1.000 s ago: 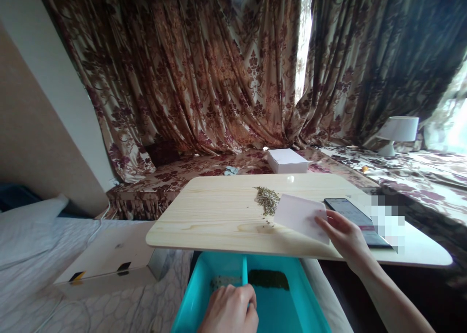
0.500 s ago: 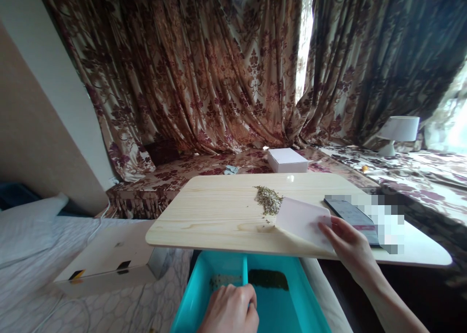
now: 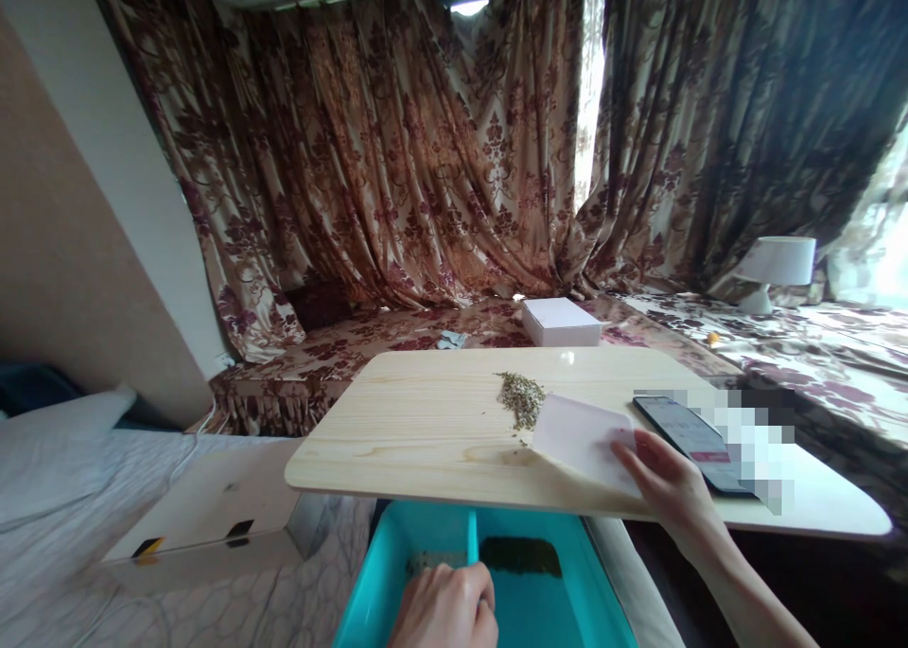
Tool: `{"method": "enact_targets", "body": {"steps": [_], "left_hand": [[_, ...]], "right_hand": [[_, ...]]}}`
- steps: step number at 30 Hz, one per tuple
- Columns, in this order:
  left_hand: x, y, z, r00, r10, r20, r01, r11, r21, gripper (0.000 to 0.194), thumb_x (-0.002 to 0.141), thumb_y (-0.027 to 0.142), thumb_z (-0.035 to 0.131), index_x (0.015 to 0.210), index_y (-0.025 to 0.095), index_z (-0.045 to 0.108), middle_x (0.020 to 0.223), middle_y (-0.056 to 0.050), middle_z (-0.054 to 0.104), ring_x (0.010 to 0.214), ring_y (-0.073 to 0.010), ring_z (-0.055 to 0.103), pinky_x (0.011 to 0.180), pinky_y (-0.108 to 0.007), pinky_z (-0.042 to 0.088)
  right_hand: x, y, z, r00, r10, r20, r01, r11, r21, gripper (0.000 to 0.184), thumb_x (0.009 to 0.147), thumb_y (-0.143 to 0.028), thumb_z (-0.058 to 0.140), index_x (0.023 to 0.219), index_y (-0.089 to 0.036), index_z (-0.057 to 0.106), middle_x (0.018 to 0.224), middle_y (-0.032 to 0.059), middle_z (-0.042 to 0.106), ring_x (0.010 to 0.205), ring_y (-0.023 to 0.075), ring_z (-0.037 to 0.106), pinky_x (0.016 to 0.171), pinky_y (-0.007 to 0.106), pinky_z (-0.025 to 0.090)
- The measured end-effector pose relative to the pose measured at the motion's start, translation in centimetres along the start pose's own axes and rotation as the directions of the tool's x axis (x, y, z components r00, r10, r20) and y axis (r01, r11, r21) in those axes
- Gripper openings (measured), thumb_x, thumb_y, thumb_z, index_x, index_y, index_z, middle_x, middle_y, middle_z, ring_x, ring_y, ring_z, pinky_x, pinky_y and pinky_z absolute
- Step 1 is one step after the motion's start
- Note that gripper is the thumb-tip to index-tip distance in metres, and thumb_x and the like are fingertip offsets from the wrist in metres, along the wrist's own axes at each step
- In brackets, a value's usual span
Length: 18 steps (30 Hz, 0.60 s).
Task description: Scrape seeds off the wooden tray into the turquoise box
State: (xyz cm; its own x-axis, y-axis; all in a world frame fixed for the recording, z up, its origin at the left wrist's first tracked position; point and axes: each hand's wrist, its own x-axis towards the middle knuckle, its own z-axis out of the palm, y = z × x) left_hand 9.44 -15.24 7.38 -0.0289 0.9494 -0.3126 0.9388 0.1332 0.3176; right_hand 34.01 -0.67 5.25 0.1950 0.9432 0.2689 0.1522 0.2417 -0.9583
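Note:
On the pale wooden tabletop (image 3: pixel 404 421) lies a small heap of greenish seeds or grains (image 3: pixel 521 398), a few of them scattered loose. My right hand (image 3: pixel 663 473) pinches a white card (image 3: pixel 582 440) by its right end; the card's left edge is beside the heap. Below the table's near edge stands a turquoise bin (image 3: pixel 567 601) split by a divider. My left hand (image 3: pixel 446 608) is closed over that divider, its fingertips hidden underneath. Dark green grains (image 3: pixel 521 555) lie in the right compartment, and paler grains (image 3: pixel 426 561) show in the left one.
A phone (image 3: pixel 691 440) lies on the table, right of the card, partly behind pixelation. A white box (image 3: pixel 560 322) and a lamp (image 3: pixel 777 265) stand beyond the table. On the bed at left rests a larger pale box (image 3: pixel 205 501).
The view has shifted slightly, so the table appears lower. My right hand and the card have moved slightly left and nearer. My left hand stays at the divider.

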Motion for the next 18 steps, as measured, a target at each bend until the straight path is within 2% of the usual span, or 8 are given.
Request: {"method": "enact_targets", "body": {"steps": [6, 13, 18], "left_hand": [[-0.3, -0.1, 0.1, 1.000, 0.024, -0.010, -0.024, 0.999, -0.026, 0.033, 0.081, 0.015, 0.040, 0.095, 0.026, 0.068, 0.096, -0.005, 0.069, 0.098, -0.0230, 0.060, 0.087, -0.032, 0.043], [-0.5, -0.2, 0.1, 1.000, 0.026, 0.001, -0.026, 0.998, -0.051, 0.031, 0.084, 0.017, 0.038, 0.095, 0.025, 0.066, 0.097, -0.004, 0.068, 0.098, -0.0218, 0.059, 0.087, -0.031, 0.042], [-0.7, -0.1, 0.1, 1.000, 0.010, -0.015, -0.011, 0.998, -0.066, 0.032, 0.086, 0.016, 0.037, 0.095, 0.026, 0.066, 0.098, -0.002, 0.067, 0.098, -0.0205, 0.058, 0.088, -0.029, 0.040]], "right_hand": [[0.1, -0.5, 0.4, 1.000, -0.011, -0.016, 0.012, 0.998, 0.058, 0.035, 0.056, -0.044, 0.078, 0.081, -0.021, 0.068, 0.082, 0.0085, 0.077, 0.082, 0.0282, 0.072, 0.075, 0.036, 0.058], [0.2, -0.6, 0.6, 0.999, -0.014, 0.042, 0.012, 0.999, 0.038, 0.040, 0.056, -0.048, 0.076, 0.082, -0.019, 0.067, 0.080, 0.0094, 0.076, 0.081, 0.0270, 0.072, 0.075, 0.035, 0.058], [0.1, -1.0, 1.2, 0.998, -0.036, 0.043, 0.034, 0.999, 0.031, 0.039, 0.058, -0.049, 0.075, 0.082, -0.020, 0.067, 0.082, 0.0092, 0.076, 0.082, 0.0271, 0.072, 0.077, 0.036, 0.057]]}}
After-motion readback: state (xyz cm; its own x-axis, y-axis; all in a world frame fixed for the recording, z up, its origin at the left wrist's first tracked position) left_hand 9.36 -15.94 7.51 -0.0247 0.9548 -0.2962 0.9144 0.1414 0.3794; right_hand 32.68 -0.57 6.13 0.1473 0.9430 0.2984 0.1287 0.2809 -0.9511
